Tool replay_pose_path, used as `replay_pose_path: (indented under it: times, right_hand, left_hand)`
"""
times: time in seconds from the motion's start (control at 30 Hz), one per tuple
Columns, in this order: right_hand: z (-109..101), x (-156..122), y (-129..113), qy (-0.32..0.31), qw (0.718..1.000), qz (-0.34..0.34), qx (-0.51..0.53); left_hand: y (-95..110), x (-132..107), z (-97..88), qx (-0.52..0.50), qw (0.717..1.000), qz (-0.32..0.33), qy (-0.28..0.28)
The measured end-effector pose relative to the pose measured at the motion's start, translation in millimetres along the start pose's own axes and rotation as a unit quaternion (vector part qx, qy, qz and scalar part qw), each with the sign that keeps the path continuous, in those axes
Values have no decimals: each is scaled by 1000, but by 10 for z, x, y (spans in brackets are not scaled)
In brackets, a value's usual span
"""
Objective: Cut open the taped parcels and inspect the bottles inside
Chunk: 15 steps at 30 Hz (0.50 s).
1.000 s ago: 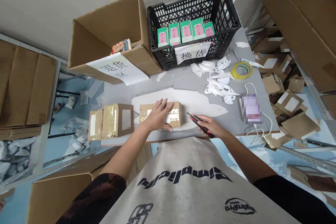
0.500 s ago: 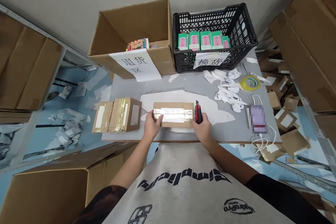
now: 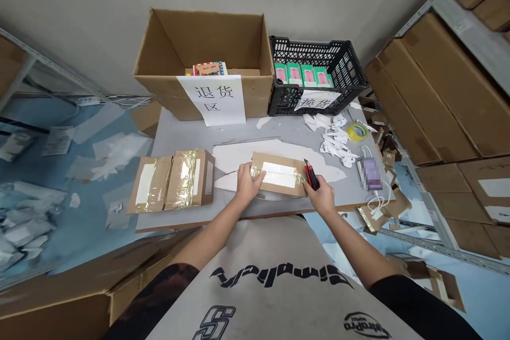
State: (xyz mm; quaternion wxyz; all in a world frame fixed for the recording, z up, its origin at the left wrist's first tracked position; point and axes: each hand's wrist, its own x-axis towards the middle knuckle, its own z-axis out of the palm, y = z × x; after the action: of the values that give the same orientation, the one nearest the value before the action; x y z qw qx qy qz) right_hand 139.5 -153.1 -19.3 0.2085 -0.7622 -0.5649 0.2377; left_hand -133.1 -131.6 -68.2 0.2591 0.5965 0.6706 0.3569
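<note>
A small taped cardboard box (image 3: 274, 187) with a white label lies at the middle front of the table, its right end slightly nearer me. My left hand (image 3: 247, 185) grips its left end, thumb on top. At its right end, my right hand (image 3: 323, 197) is closed around a red and black utility knife (image 3: 312, 176), its blade pointing away from me. The fingertips of that hand touch the box. Under the box spreads torn white paper (image 3: 231, 158). To the left stand two more taped boxes, one (image 3: 184, 183) against the other (image 3: 148, 186).
Behind are a large open carton (image 3: 167, 87) with a paper sign and a black crate (image 3: 345, 82) holding several green-and-pink packages. Crumpled paper (image 3: 337, 143), a tape roll (image 3: 357, 131) and a phone (image 3: 370, 172) with a white cable lie right. Cartons on shelves (image 3: 430, 95) flank the table.
The small box has turned slightly clockwise and shifted right over the torn paper, both hands moving with it. My view has also shifted. The knife stays in my right hand.
</note>
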Motion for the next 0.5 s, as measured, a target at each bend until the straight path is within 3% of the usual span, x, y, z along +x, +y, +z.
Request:
replay_pose_path:
  times: [0.17, 0.23, 0.33, 0.4, 0.43, 0.5]
  right_hand:
    - [-216, 423, 74, -5, 989, 11, 145]
    - [-231, 616, 21, -72, 974, 7, 215]
    - [-163, 722, -62, -163, 949, 8, 271]
    - [-70, 645, -84, -154, 953, 16, 259]
    - [-12, 568, -85, -138, 959, 23, 245]
    - [118, 361, -78, -128, 966, 36, 224]
  left_hand:
    - [39, 627, -45, -8, 985, 102, -139]
    - [180, 858, 0, 13, 981, 118, -155]
    - [392, 973, 102, 66, 994, 76, -50]
    - [463, 867, 186, 80, 996, -13, 41]
    - [477, 778, 232, 72, 993, -62, 65]
    - [488, 599, 322, 45, 990, -125, 53]
